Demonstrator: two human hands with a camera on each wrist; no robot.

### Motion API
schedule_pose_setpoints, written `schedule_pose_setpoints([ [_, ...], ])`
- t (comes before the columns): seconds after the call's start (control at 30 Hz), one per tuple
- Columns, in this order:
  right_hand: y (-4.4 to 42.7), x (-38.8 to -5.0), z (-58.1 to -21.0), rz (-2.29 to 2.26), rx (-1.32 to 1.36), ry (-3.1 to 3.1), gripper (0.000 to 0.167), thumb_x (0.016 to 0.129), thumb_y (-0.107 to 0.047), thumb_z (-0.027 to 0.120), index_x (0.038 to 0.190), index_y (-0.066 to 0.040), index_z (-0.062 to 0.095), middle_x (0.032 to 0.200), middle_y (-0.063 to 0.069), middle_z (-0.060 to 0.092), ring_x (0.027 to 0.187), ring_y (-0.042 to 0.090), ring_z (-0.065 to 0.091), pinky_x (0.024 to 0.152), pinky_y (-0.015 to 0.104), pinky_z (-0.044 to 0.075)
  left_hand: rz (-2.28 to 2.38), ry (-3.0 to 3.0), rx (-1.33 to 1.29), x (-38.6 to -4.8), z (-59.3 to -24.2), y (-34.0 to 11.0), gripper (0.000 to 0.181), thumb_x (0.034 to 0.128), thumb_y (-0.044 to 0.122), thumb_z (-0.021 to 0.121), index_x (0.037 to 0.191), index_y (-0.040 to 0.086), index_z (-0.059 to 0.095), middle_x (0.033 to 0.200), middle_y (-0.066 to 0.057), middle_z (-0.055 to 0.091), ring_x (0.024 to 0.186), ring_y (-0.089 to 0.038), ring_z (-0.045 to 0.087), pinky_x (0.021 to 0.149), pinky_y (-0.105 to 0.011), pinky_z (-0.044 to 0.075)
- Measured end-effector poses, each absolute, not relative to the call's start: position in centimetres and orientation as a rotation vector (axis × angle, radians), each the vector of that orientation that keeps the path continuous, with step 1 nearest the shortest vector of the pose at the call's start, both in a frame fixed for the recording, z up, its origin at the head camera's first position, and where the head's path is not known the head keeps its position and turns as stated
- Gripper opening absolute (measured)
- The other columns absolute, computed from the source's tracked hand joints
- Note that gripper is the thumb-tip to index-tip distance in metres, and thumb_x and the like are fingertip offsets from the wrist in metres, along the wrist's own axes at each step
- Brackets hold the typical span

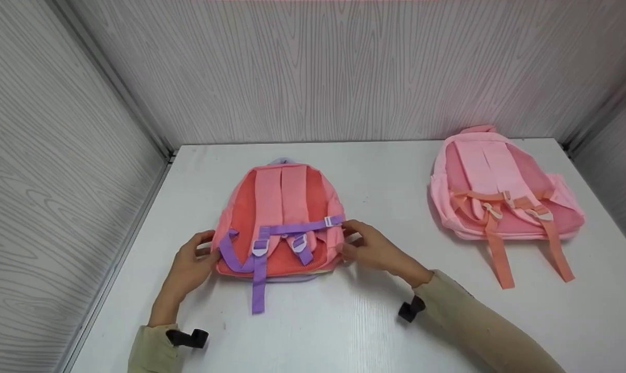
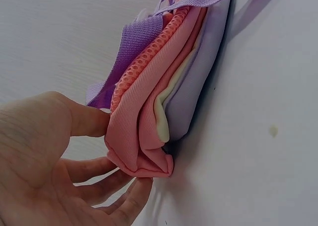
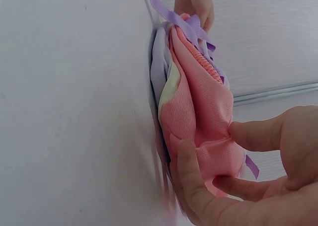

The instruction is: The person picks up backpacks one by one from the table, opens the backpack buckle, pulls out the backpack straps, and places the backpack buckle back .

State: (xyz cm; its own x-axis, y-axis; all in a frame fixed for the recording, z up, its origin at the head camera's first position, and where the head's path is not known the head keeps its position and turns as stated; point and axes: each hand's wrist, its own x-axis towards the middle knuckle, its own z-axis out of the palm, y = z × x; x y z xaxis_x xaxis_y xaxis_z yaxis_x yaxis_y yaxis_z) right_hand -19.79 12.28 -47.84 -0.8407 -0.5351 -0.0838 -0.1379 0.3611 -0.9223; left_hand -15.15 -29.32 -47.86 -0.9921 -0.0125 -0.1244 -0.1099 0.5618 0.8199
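A small coral-pink backpack (image 1: 281,194) with purple straps lies back side up on the white table, its top toward the wall. The left hand (image 1: 191,267) holds its lower left side; in the left wrist view the thumb touches the upper edge of the pink side fabric (image 2: 129,136) and the fingers lie under its corner. At the lower right side, the right hand (image 1: 372,248) pinches the pink side fabric (image 3: 213,102) between thumb and fingers. A purple strap (image 1: 259,290) hangs past the bottom edge between the hands.
A second, lighter pink backpack (image 1: 492,160) with orange straps lies at the right of the table (image 1: 313,331). Grey wood-grain panels (image 1: 302,72) stand behind and at both sides. Black wrist mounts (image 1: 188,338) are on both forearms.
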Motion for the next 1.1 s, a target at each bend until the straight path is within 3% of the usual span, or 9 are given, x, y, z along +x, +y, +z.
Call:
schedule_pose_setpoints([
  [0.3,9.4,-20.7,-48.0,-1.425,-0.603,2.319,0.053,0.103,-0.015,0.063,0.152,0.002,0.051,0.141,0.023,0.061,0.115,0.035,0.068,0.093,0.043,0.061,1.404,2.709,-0.175,-16.3,-48.2,-31.3,0.055,0.1100,0.017,0.054,0.160,-0.003,0.040,0.161,-0.027,0.044,0.144,-0.046,0.050,0.115,-0.057,0.047],
  [0.67,5.9,-22.5,-48.2,-1.412,-0.571,2.365,0.050,0.104,-0.011,0.064,0.152,-0.001,0.052,0.138,0.020,0.063,0.113,0.030,0.067,0.092,0.040,0.062,1.349,2.744,-0.264,-17.9,-48.1,-33.3,0.055,0.1105,0.016,0.050,0.159,-0.006,0.040,0.160,-0.030,0.045,0.144,-0.046,0.051,0.114,-0.055,0.048],
  [0.97,2.2,-23.8,-48.4,-1.446,-0.513,2.422,0.049,0.106,-0.012,0.063,0.152,-0.001,0.053,0.135,0.019,0.065,0.111,0.028,0.067,0.090,0.037,0.062,1.313,2.816,-0.348,-19.5,-48.2,-35.6,0.053,0.1098,0.014,0.048,0.158,-0.006,0.042,0.159,-0.030,0.047,0.142,-0.046,0.053,0.109,-0.046,0.050],
  [1.1,0.5,-24.3,-48.8,-1.490,-0.526,2.463,0.046,0.106,-0.009,0.061,0.150,0.001,0.054,0.134,0.019,0.066,0.114,0.028,0.068,0.093,0.037,0.061,1.314,2.839,-0.393,-20.4,-48.3,-36.6,0.053,0.1092,0.014,0.049,0.158,-0.006,0.043,0.158,-0.029,0.049,0.141,-0.045,0.054,0.097,-0.024,0.049],
])
